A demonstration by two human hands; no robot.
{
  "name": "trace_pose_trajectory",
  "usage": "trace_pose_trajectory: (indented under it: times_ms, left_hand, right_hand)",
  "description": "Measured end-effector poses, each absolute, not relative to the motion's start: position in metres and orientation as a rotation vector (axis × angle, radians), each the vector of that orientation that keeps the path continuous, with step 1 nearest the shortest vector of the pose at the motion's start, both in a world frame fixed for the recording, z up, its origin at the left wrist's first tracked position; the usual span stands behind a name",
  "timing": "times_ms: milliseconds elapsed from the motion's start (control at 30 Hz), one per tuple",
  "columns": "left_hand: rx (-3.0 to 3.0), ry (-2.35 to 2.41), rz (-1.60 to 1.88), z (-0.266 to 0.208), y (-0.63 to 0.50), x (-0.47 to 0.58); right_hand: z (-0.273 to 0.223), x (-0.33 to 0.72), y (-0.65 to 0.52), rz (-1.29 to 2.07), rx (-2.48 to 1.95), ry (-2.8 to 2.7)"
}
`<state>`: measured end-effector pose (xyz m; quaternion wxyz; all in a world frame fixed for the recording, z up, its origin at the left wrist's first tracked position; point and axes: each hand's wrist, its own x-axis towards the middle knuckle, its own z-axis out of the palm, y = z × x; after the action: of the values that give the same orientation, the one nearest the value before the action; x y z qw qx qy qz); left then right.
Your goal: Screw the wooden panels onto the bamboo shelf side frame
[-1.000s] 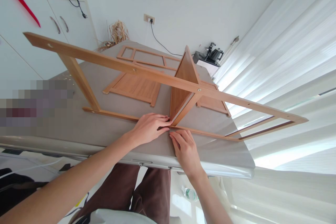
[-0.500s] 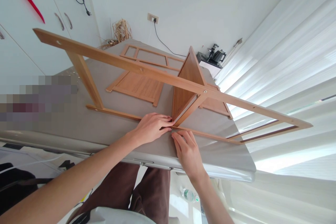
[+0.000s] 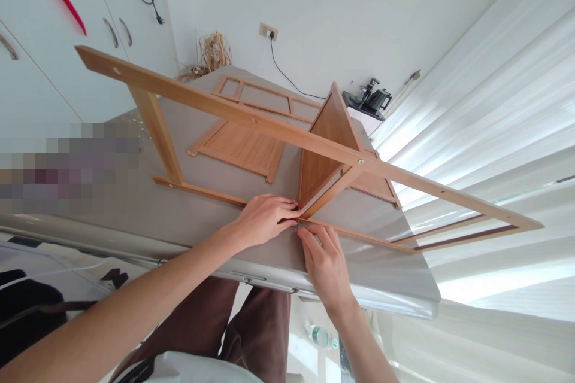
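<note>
A wooden side frame (image 3: 215, 106) stands on its edge on the grey table, joined to an upright wooden panel (image 3: 330, 125). At the lower joint, my left hand (image 3: 267, 218) is closed around the frame's bottom rail, its fingertips against the corner where the panel meets it. My right hand (image 3: 324, 251) is just to the right, on the near side of that rail, with thumb and fingers pinched together. A thin metal piece shows between the two hands at the joint; the fingers mostly hide it, and its kind does not show.
Behind the frame lie a slatted wooden panel (image 3: 242, 146), an open wooden frame (image 3: 265, 99) and another panel (image 3: 372, 179). A black kettle (image 3: 378, 100) stands beyond the table (image 3: 269, 263). White curtains (image 3: 494, 102) hang at the right; cabinets (image 3: 49, 42) stand at the left.
The whole view has shifted slightly, moving the frame a little to the right in the picture. Both hands keep their places at the joint, with only slight movement of the right fingers.
</note>
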<state>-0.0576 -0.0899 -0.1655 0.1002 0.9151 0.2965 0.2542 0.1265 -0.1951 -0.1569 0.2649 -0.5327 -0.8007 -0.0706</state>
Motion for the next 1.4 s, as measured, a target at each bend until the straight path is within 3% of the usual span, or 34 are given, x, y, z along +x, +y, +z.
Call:
trace_pose_trajectory:
  times_ms: [1400]
  left_hand:
    - [2.723, 0.824, 0.9, -0.165, -0.09, -0.057]
  right_hand:
    - [-0.168, 0.123, -0.193, 0.037, -1.553, -1.901]
